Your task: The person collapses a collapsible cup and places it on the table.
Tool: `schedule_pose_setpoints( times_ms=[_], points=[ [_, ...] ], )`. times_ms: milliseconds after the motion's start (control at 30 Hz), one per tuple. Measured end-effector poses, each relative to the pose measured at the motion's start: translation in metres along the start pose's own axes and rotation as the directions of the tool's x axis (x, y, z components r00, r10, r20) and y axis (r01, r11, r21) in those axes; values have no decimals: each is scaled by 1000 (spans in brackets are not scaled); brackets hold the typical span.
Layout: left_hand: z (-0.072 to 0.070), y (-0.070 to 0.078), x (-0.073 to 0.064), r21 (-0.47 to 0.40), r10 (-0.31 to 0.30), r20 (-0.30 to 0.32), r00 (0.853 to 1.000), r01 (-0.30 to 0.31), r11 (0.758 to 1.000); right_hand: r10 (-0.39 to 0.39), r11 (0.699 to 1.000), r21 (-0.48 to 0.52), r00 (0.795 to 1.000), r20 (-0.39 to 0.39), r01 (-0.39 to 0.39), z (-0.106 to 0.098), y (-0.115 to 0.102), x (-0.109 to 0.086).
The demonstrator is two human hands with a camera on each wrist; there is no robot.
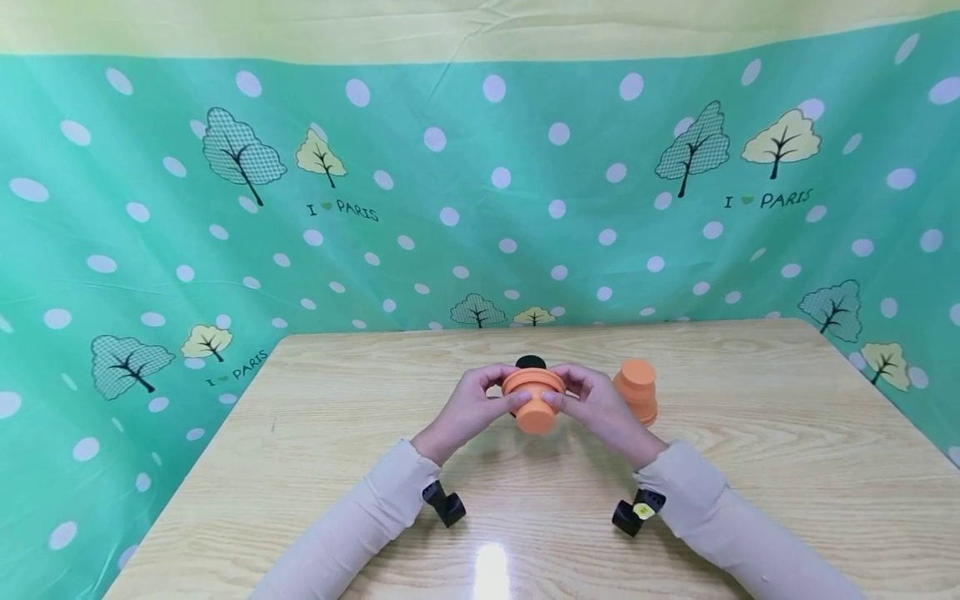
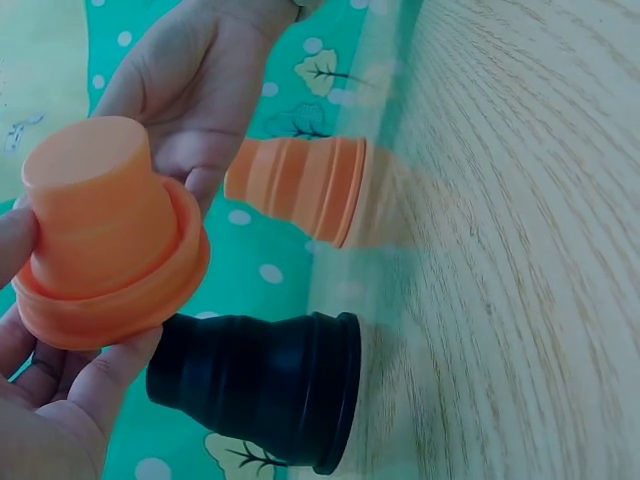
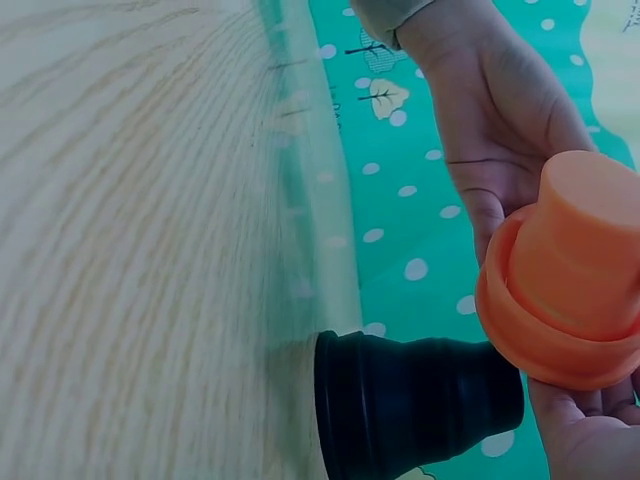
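Both hands hold an orange collapsible cup (image 1: 536,402) off the table, base toward me, its outer rings folded around the base. My left hand (image 1: 480,402) grips its left side, thumb on the front and fingers around the rim. On the opposite side, my right hand (image 1: 596,406) pinches it the same way. Just behind the held cup, a black collapsible cup (image 2: 255,390) stands upside down and extended on the table; the head view shows little more than its base. Another extended orange cup (image 1: 636,392) stands upside down beside my right hand.
The wooden table (image 1: 337,417) ends at a green dotted cloth (image 1: 405,192) hanging behind and at the sides. Small black wrist cameras (image 1: 446,504) hang below the sleeves, close above the tabletop.
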State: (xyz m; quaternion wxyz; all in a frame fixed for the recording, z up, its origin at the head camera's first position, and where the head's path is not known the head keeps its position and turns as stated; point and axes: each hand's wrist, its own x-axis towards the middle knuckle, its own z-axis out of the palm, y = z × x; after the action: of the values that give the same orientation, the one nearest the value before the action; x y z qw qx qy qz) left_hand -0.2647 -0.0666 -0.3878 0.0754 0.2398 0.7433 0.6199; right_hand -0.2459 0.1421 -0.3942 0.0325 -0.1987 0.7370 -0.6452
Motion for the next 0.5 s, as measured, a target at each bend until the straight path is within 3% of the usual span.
schedule_pose_setpoints(
  times_ms=[500],
  points=[
    [4,-5,1,70,72,-41,997,-69,995,-61,992,-114,997,-57,54,4,0,2]
  ],
)
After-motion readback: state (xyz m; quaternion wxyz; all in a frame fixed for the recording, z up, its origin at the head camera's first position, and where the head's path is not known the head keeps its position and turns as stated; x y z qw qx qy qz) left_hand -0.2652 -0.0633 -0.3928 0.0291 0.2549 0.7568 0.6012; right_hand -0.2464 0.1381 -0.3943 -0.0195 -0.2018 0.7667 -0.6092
